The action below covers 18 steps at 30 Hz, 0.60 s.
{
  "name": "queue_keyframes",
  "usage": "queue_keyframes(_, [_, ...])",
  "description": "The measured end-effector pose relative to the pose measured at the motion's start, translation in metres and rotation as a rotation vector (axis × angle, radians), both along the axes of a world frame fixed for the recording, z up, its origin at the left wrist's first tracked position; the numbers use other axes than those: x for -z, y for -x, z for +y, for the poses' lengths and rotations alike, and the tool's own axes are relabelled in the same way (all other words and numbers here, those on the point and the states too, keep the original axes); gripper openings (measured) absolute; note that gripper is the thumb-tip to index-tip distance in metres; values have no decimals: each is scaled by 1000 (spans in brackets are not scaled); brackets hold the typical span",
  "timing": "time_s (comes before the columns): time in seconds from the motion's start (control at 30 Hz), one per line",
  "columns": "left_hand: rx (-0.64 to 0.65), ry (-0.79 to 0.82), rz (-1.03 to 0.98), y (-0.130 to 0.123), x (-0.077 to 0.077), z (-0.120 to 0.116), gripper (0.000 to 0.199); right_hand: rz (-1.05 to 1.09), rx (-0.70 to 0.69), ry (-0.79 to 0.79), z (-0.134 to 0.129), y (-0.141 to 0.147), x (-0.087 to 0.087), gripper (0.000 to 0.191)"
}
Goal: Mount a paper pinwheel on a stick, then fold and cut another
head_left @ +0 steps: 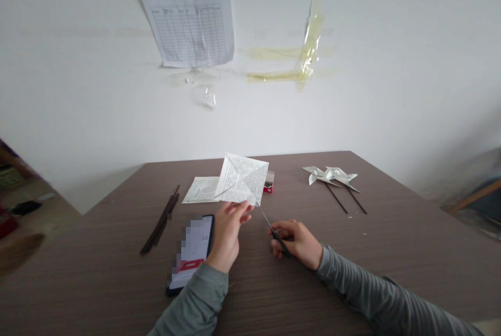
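My left hand point(230, 224) pinches the lower edge of a square sheet of printed paper point(243, 179), which it holds up above the table. Crease lines cross the sheet from corner to corner. In my right hand point(299, 242) are scissors point(279, 240) with black handles, my fingers round the grips. Their blades reach up to the sheet's lower right corner; whether they are in the paper I cannot tell. Behind the held sheet lies more printed paper point(199, 190), and a small red box point(269, 184) shows partly beside it.
Two paper pinwheels point(332, 175) on dark sticks lie at the right of the brown table point(391, 273). Several dark sticks point(161, 224) lie at the left, near a phone point(191, 252). A white wall with a taped sheet point(191, 28) rises behind the table.
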<state>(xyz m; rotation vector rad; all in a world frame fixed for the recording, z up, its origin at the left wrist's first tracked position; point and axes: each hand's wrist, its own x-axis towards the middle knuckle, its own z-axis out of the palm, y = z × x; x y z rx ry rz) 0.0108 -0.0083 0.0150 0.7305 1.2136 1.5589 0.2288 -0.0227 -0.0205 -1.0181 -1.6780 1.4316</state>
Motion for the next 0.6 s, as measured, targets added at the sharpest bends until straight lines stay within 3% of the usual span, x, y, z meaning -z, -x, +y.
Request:
queue_keyframes(0.43, [19, -6, 3, 1, -2, 0, 31, -39, 20, -32, -7, 0, -14, 59])
queue_keyframes(0.6, [35, -6, -1, 2, -2, -1, 29, -46, 23, -23, -6, 1, -11, 56])
